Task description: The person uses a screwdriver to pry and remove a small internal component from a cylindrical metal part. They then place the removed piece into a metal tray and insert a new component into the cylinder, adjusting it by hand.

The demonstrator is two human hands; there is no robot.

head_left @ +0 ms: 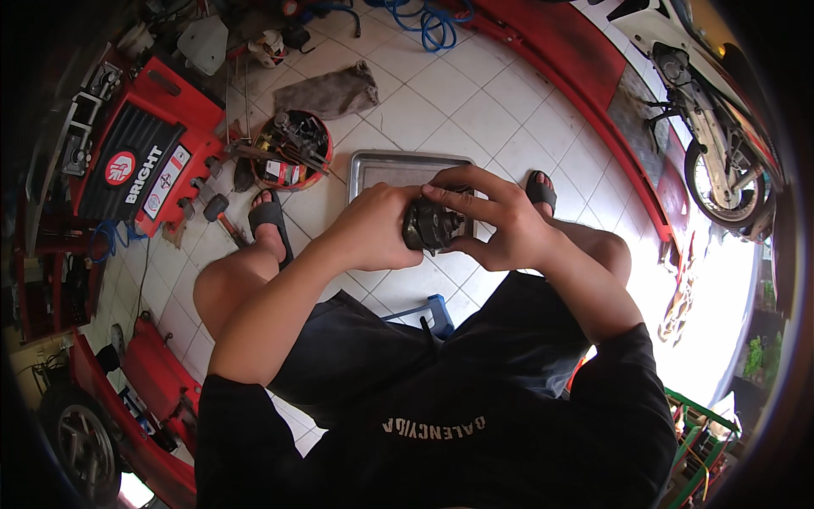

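Between my knees I hold up a dark, greasy metal machine part point(431, 226) with a stepped round end that points toward my right hand. My left hand point(380, 229) is closed around its left side, and the palm hides that side. On the other side, my right hand point(507, 219) has its fingers bent over the top of the part and its thumb near the lower edge. A shallow metal tray point(392, 165) lies on the floor just beyond and below the hands, partly covered by them.
To the left stand a red tool cabinet point(188, 125) and a red tub point(315, 180) of tools and parts. A hammer point(222, 217) lies near my left foot, a grey rag point(326, 92) farther off. A motorcycle point(708, 127) is at the right, a blue hose point(432, 30) at the back.
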